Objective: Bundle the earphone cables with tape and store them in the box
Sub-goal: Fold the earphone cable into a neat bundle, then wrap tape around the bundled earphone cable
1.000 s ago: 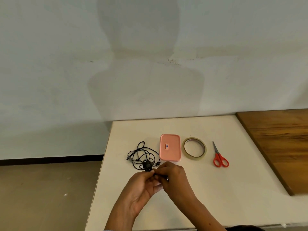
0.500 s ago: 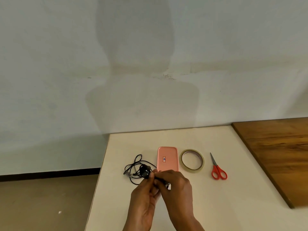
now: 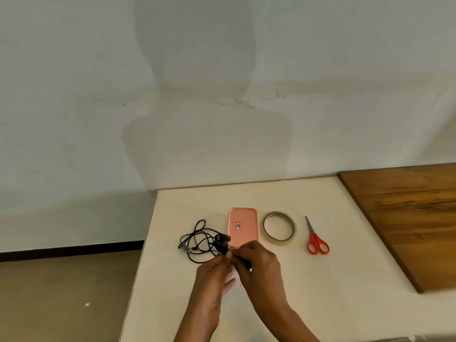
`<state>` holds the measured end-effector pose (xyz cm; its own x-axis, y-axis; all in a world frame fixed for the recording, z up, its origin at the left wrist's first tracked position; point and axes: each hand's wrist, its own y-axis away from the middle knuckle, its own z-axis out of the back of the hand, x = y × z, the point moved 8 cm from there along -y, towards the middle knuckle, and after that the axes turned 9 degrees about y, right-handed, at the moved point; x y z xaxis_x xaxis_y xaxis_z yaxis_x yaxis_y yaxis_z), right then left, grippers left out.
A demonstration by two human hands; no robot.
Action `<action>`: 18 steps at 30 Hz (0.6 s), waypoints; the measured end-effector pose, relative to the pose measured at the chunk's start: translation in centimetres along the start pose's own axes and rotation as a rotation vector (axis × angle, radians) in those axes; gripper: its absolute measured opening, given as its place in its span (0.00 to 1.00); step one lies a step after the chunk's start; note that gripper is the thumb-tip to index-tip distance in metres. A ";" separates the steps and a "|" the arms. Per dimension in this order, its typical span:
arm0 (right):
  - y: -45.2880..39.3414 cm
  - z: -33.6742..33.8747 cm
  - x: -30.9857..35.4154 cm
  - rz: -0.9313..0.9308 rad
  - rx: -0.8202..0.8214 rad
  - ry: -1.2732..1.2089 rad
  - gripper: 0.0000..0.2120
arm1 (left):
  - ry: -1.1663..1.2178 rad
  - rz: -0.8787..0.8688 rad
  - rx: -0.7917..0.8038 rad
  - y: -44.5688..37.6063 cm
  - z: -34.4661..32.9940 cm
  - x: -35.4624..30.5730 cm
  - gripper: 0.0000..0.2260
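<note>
From the head view, your left hand point(image 3: 217, 270) and right hand point(image 3: 259, 262) meet over the table point(image 3: 320, 292), fingertips together, both pinching the near end of the black cable point(image 3: 197, 240). Neither hand is spread at all; the fingers are curled in tight on the cord, though exactly which strand each one has is hidden behind your knuckles. The rest of the cable lies in a loose tangle just beyond and to the left of your fingertips, trailing from your pinch out across the table, with what looks like a plug at its far left. Expect it to handle as very light, limp and springy: loops will probably slip and reopen unless you keep them pinched, so gather the coil in one hand and hold it across its middle where the strands cross, rather than by a single end. Pull gently, since thin cord likely snags on itself. The pink box point(image 3: 243, 227) sits closed just beyond your right hand, touching or nearly touching the tangle. The tape point(image 3: 278, 229) lies just right of the box, and the scissors point(image 3: 315, 239) further right, both untouched and within easy reach once the coil is held firm.
</note>
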<state>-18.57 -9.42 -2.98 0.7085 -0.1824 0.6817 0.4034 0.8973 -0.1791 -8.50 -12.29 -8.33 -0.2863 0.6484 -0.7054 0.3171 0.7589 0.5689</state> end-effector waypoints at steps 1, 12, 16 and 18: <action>0.0 0.1 -0.2 -0.025 0.002 -0.048 0.09 | -0.025 -0.015 -0.020 0.0 0.1 0.0 0.09; 0.7 1.4 -2.9 -0.242 0.107 -0.298 0.06 | -0.004 -0.152 -0.089 1.5 -1.9 -0.4 0.08; 0.8 2.1 -4.1 -0.271 0.140 -0.264 0.04 | -0.086 -0.210 -0.143 1.4 -1.9 -0.6 0.09; 0.4 3.6 -5.5 -0.314 -0.016 -0.212 0.04 | -0.179 -0.258 -0.153 1.3 -2.0 -0.9 0.11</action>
<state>-24.41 -6.60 -4.27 0.4136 -0.3591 0.8367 0.5925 0.8039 0.0521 -9.64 -11.82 -6.11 -0.1723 0.4235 -0.8893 0.1122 0.9054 0.4094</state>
